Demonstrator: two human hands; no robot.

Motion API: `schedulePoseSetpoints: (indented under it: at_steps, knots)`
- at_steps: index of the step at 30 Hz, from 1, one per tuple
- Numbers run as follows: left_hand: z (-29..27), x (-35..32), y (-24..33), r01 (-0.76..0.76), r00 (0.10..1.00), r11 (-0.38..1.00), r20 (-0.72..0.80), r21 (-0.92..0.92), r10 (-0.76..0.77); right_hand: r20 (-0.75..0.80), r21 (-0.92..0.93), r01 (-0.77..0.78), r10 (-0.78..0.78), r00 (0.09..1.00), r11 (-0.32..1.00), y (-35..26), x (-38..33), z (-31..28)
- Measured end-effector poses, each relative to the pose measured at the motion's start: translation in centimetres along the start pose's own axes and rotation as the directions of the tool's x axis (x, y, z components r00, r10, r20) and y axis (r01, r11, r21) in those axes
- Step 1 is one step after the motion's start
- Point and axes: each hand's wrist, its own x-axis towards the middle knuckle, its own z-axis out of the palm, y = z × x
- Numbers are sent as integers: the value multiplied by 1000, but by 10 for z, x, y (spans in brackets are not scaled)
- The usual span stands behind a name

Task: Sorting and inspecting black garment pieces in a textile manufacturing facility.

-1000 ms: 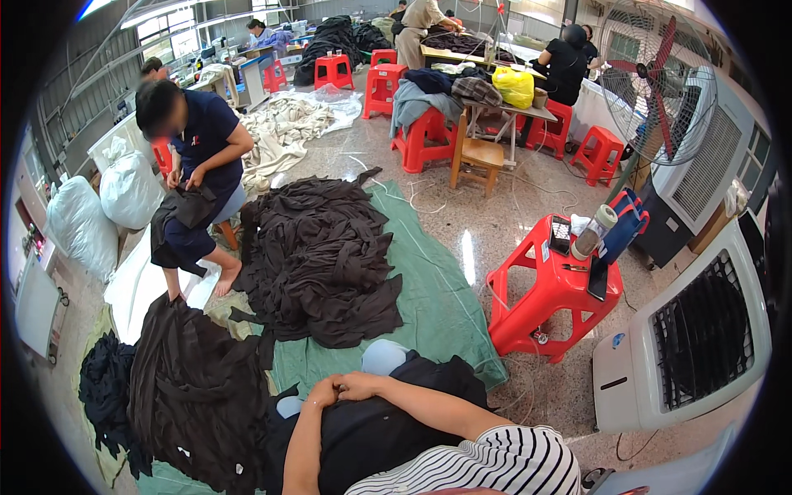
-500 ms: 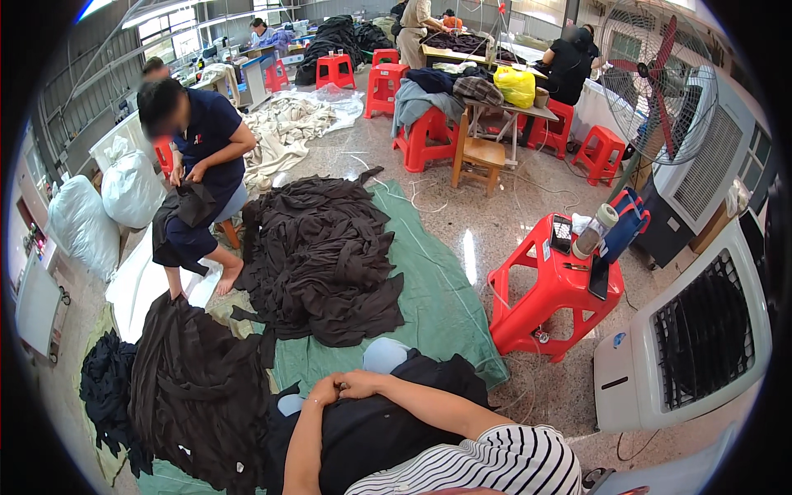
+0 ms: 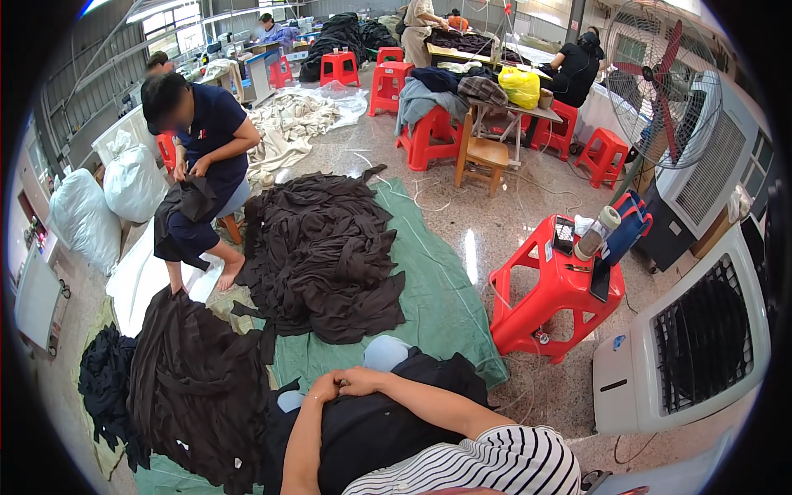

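Observation:
My left hand (image 3: 324,387) and my right hand (image 3: 356,381) meet above my lap, thumbs and fingers closed together at the far edge of a black cloth garment (image 3: 375,429). That cloth spreads over my legs, and a pale blue knee (image 3: 386,354) shows beyond it. Exactly what part the fingertips pinch is too small to make out. Left of my lap lies a heap of dark brown garments (image 3: 194,379), with a darker navy heap (image 3: 111,388) beside it. Farther ahead, another pile of dark garments (image 3: 322,256) covers part of a green sheet (image 3: 437,280).
At the left, a seated co-worker (image 3: 206,140) handles a dark garment. On my right a red stool (image 3: 544,280) carries phones and a bottle, with a white air cooler (image 3: 635,371) beyond. A fan (image 3: 660,78) and white sacks (image 3: 82,219) stand farther off.
My hands stay together in nearly the same place, with the fingers shifting slightly. The co-worker leans a little more over the garment. The view has moved slightly.

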Motion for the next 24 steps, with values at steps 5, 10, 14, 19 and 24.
schedulePoseSetpoints:
  at_steps: [5,10,14,19,24]
  knots:
    - [14,10,-21,-383,906,920,-225,-80,358,-612,-62,402,-353,708,914,-90,-27,-39]
    - [17,0,-55,-83,991,996,-102,18,85,-679,-620,765,-610,-408,177,-249,-118,-96]
    - [14,26,10,8,999,997,46,-75,-5,-623,-639,769,-586,-519,-3,-277,-162,-98]
    - [38,18,-140,-40,995,968,-95,-249,17,-624,-259,965,-756,-196,-36,-314,-177,-101]
    - [22,-3,-52,50,998,996,-32,-77,-53,-948,127,990,-301,105,-54,-308,-186,-44]
